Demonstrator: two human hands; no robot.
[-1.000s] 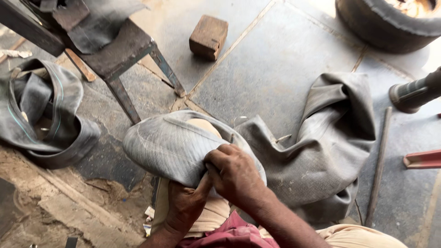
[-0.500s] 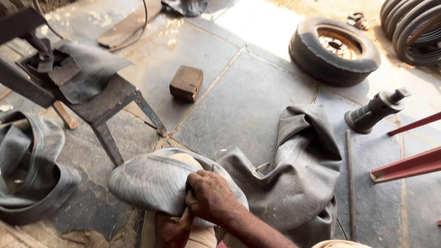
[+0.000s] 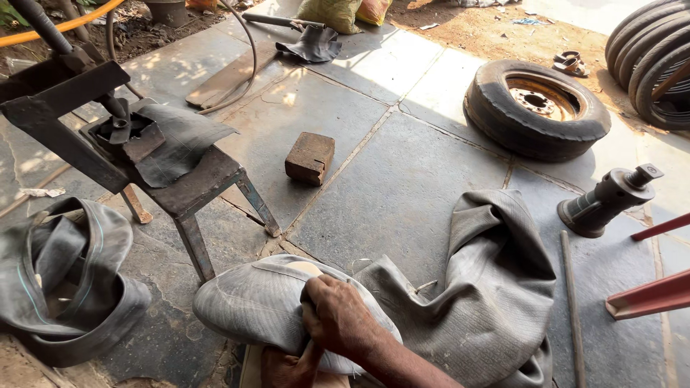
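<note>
Far left I see a folded tube (image 3: 68,276) on the floor, then a metal stand (image 3: 154,169) draped with rubber. My left hand (image 3: 287,366) sits low, mostly hidden; I cannot tell its grip. My right hand (image 3: 338,316) presses fingers curled on the grey inner tube (image 3: 474,302) across my lap. A wooden block (image 3: 310,156), 1 tyre (image 3: 535,108) and a jack (image 3: 607,201) lie beyond.

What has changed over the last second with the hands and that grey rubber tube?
Little: the head camera tilted up, bringing a wheel and a jack into view. The right hand kept pressing the grey inner tube draped over the knee, and the left hand stayed below it. The wooden block and metal stand did not move.
</note>
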